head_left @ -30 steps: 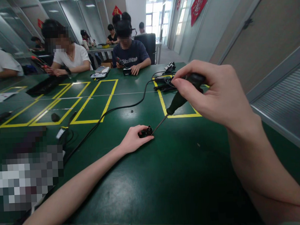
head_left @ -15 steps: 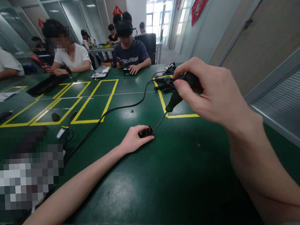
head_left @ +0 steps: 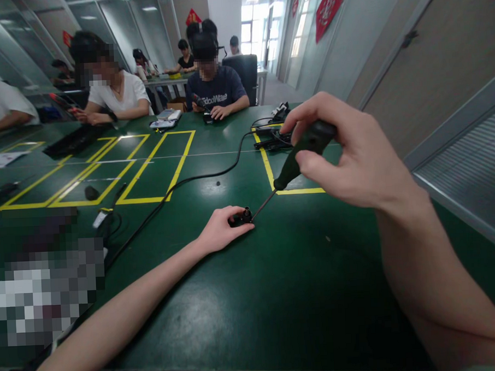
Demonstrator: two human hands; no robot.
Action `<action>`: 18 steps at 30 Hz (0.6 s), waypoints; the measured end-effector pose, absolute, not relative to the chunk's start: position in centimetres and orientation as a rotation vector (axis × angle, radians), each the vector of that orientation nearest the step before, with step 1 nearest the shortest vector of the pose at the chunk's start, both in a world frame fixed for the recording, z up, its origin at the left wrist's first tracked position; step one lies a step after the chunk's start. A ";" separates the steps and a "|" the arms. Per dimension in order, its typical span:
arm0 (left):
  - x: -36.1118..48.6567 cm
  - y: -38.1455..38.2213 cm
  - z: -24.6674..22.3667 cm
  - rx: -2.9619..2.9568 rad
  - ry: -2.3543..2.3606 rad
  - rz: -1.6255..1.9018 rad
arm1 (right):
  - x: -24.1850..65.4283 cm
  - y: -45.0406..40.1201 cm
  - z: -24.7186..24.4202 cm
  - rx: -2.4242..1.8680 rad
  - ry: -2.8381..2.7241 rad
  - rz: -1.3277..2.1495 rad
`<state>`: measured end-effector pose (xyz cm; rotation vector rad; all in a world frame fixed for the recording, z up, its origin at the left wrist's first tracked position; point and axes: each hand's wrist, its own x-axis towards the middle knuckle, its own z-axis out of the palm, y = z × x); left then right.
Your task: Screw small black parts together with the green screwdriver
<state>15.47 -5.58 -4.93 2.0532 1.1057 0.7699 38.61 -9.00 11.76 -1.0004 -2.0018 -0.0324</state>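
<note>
Near the middle of the green table (head_left: 236, 295), my left hand (head_left: 220, 229) pinches a small black part (head_left: 245, 215) between thumb and fingers. The part has a short round post standing up; what kind it is I cannot make out. My right hand (head_left: 344, 154) grips a screwdriver (head_left: 290, 170) by its dark green handle, thumb on the near side and fingers around the far side. Its thin metal shaft slants down to the left. The tip meets the right side of the black part, though the exact contact point is too small to see.
A black cable (head_left: 198, 178) crosses the table from the left towards dark hardware (head_left: 270, 139) behind my right hand. Yellow tape (head_left: 149, 200) marks rectangles. A small black piece (head_left: 92, 193) lies at left. Across the table sit co-workers, one in a dark shirt (head_left: 221, 87) handling a device.
My right hand's fingers and thumb have shifted on the screwdriver handle, showing more of its end. My left hand and the black part stay in place.
</note>
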 end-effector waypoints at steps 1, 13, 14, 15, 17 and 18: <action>15.5 -5.6 -4.9 2.054 1.106 0.773 | 38.5 -9.1 11.8 -0.994 -2.006 -0.031; 15.5 -5.6 -5.0 2.079 1.118 0.768 | 38.6 -8.7 11.8 -0.967 -1.940 -0.045; 15.5 -5.6 -5.0 2.079 1.119 0.768 | 38.6 -8.7 11.8 -0.981 -1.937 -0.065; 15.5 -5.6 -4.9 2.077 1.121 0.767 | 38.6 -8.7 11.8 -1.005 -1.931 -0.089; 15.5 -5.7 -4.8 2.073 1.124 0.768 | 38.6 -8.7 11.8 -1.049 -1.923 -0.118; 15.5 -5.7 -4.8 2.072 1.126 0.768 | 38.5 -8.7 11.8 -1.052 -1.927 -0.106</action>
